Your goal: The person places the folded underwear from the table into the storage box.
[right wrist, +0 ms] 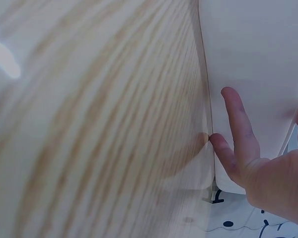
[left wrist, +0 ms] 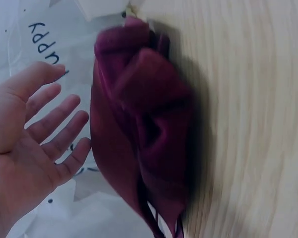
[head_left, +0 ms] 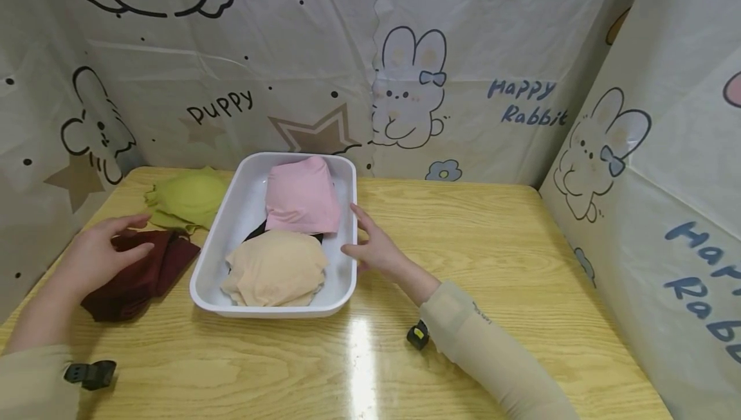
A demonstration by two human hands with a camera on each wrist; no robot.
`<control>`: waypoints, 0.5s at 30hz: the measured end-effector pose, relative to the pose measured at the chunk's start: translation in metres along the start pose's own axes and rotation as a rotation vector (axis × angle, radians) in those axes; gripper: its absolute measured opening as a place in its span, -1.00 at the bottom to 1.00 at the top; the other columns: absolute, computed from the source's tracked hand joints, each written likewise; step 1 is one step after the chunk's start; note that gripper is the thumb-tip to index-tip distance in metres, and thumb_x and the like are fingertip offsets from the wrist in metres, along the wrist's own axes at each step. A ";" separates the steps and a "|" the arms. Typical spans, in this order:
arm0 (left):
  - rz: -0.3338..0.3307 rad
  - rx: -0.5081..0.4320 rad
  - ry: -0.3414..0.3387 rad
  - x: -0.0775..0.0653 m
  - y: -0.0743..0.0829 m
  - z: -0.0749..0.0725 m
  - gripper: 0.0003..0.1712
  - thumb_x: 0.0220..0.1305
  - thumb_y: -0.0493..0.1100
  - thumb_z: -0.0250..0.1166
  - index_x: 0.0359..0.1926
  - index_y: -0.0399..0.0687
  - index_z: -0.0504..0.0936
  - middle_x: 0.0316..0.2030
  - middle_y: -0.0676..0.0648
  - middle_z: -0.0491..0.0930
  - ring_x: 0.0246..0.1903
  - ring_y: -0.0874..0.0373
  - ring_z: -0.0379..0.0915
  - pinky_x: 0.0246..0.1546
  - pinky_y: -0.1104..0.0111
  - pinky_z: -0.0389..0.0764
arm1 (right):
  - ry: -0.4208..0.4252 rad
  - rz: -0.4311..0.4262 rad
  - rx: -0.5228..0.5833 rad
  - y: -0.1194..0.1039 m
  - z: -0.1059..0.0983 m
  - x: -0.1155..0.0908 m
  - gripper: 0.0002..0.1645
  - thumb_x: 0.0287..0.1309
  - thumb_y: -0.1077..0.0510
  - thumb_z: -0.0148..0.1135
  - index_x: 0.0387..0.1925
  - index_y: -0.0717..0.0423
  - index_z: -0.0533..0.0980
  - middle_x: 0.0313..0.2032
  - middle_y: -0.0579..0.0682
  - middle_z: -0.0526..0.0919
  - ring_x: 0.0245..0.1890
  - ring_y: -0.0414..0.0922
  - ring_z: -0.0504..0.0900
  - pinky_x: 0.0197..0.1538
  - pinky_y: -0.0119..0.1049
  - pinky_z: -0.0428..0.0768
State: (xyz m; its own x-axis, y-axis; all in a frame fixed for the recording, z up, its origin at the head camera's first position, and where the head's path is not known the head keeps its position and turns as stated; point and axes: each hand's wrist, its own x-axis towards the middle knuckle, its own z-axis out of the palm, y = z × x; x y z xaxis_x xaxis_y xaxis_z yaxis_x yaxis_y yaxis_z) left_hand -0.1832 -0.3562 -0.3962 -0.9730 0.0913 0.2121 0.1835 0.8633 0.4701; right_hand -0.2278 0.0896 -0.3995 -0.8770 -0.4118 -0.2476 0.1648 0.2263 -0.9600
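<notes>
A white tray (head_left: 202,278) holds a folded pink bra (head_left: 302,195) at its far end and a beige bra (head_left: 276,268) with wavy edges at its near end. Black fabric (head_left: 255,231) peeks out beneath them. My right hand (head_left: 376,243) rests at the tray's right side, its straight, spread fingers against the outer wall and its thumb at the rim. Over a folded maroon bra (head_left: 156,265) left of the tray hovers my left hand (head_left: 104,253), fingers apart and nothing held. In the left wrist view, thin straps trail from the maroon bra (left wrist: 139,124).
A yellow-green bra (head_left: 188,198) lies behind the maroon one, by the tray's left wall. Printed cloth (head_left: 324,53) hangs as walls behind and beside the wooden table (head_left: 463,233). Black bands (head_left: 92,375) are on the wrists.
</notes>
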 end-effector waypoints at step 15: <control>-0.015 0.079 -0.160 -0.003 -0.031 -0.016 -0.31 0.15 -0.13 0.34 0.21 -0.43 0.34 0.11 -0.55 0.28 0.01 -0.46 0.19 -0.17 -0.23 0.30 | 0.024 -0.034 -0.002 0.023 -0.002 0.015 0.06 0.14 0.30 0.20 0.46 -0.39 -0.14 0.44 0.06 -0.02 0.12 0.20 0.47 -0.31 0.00 0.66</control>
State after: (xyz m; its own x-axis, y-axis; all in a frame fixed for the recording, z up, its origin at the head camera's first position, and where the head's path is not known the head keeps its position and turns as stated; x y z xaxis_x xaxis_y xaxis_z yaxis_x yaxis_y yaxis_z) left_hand -0.1843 -0.3915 -0.3977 -0.9866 0.1500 0.0636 0.1629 0.9011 0.4018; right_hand -0.2383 0.0904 -0.4246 -0.8927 -0.3979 -0.2117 0.1338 0.2144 -0.9675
